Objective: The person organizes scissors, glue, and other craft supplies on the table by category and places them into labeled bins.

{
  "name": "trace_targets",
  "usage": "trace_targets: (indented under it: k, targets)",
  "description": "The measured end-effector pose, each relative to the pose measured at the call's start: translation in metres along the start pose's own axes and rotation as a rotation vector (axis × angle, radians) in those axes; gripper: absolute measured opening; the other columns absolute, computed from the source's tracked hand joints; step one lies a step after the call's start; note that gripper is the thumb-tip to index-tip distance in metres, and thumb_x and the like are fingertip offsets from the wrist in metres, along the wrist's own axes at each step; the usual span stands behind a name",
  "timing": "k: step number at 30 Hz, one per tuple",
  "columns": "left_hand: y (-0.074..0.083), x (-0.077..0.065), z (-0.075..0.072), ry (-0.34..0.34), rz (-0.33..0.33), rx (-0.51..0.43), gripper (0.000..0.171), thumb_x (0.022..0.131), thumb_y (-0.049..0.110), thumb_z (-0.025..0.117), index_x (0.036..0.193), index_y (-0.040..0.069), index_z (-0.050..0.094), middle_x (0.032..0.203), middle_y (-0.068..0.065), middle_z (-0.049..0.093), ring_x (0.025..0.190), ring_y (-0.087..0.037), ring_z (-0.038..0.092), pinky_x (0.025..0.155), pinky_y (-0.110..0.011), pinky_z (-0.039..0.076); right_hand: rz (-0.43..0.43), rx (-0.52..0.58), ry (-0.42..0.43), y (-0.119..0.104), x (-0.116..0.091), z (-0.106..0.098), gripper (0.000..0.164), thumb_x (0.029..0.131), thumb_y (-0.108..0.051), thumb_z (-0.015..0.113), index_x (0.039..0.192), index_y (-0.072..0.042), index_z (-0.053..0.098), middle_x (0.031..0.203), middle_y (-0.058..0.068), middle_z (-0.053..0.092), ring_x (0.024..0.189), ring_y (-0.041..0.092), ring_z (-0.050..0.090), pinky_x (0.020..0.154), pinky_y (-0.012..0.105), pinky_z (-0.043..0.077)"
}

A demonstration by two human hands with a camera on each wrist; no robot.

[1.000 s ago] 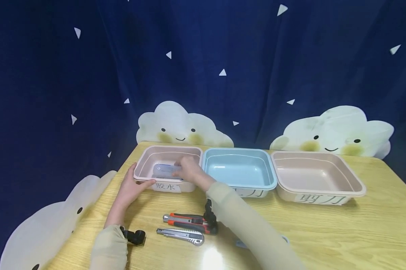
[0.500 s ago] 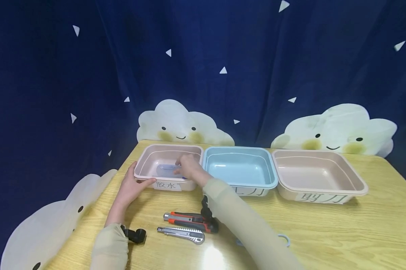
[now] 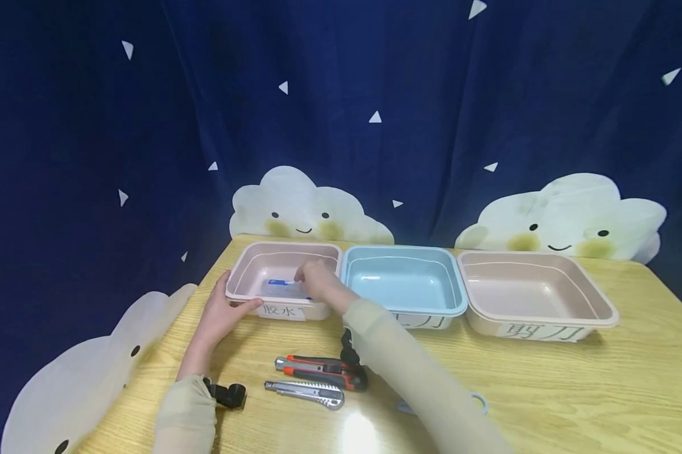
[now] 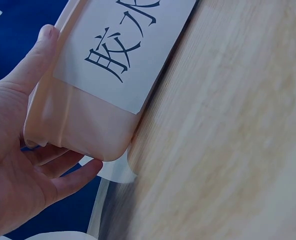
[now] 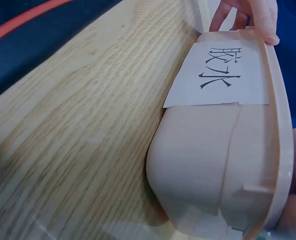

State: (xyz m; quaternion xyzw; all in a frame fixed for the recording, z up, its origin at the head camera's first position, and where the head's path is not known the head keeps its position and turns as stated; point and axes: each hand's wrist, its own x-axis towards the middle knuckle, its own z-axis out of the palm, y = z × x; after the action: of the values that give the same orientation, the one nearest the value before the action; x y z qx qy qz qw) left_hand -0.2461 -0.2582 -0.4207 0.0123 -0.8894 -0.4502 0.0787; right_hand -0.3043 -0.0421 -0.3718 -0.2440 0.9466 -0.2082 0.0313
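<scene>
My left hand grips the near left corner of the left pink plastic bin, thumb on the front rim. In the left wrist view, the fingers of that hand bend under the bin's side. My right hand reaches inside the same bin, at the right end of a translucent glue bottle with a blue mark. The bin's wall hides most of that hand in the right wrist view, and its fingertips are too small to read in the head view. A white label with Chinese characters is on the bin's front.
A blue bin and another pink bin stand in a row to the right. An orange-and-black utility knife and a grey one lie in front. Blue-handled scissors lie partly under the right forearm.
The glue bottle has shifted slightly to the right and now shows its blue mark. My right hand stays in the bin with small finger movements; my left hand keeps its hold.
</scene>
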Motion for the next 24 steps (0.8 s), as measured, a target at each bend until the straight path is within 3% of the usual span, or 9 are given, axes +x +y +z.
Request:
trace_targets:
  k: [7, 15, 18, 24]
  targets:
    - [0.003, 0.000, 0.000, -0.004, -0.003, 0.005, 0.104, 0.072, 0.044, 0.073, 0.145, 0.008, 0.010, 0.141, -0.021, 0.030, 0.124, -0.036, 0.035, 0.102, -0.053, 0.029, -0.097, 0.008, 0.077, 0.004, -0.013, -0.010, 0.019, 0.084, -0.007, 0.061, 0.101, -0.009, 0.069, 0.101, 0.004, 0.069, 0.099, 0.017, 0.062, 0.088, 0.026, 0.048]
    - [0.003, -0.002, -0.005, -0.002, 0.017, 0.001, 0.102, 0.073, 0.041, 0.073, 0.145, 0.008, 0.010, 0.139, -0.022, 0.033, 0.122, -0.037, 0.037, 0.101, -0.054, 0.031, -0.270, 0.023, 0.057, 0.004, -0.040, -0.018, 0.019, 0.084, -0.003, 0.060, 0.098, -0.009, 0.071, 0.101, 0.003, 0.069, 0.101, 0.016, 0.061, 0.090, 0.026, 0.046]
    - [0.005, -0.003, -0.005, -0.002, 0.027, -0.012, 0.101, 0.073, 0.040, 0.074, 0.145, 0.007, 0.011, 0.138, -0.023, 0.034, 0.122, -0.037, 0.037, 0.101, -0.053, 0.031, -0.289, 0.036, 0.062, 0.004, -0.052, -0.022, 0.018, 0.084, -0.004, 0.061, 0.097, -0.009, 0.071, 0.100, 0.003, 0.069, 0.100, 0.016, 0.061, 0.090, 0.027, 0.045]
    - [0.005, -0.004, 0.000, -0.009, 0.034, -0.021, 0.099, 0.074, 0.038, 0.074, 0.145, 0.006, 0.012, 0.136, -0.023, 0.034, 0.120, -0.037, 0.038, 0.100, -0.053, 0.031, -0.306, 0.038, 0.092, 0.009, -0.073, -0.025, 0.017, 0.083, -0.006, 0.062, 0.097, -0.011, 0.071, 0.094, 0.001, 0.067, 0.088, 0.011, 0.059, 0.078, 0.020, 0.047]
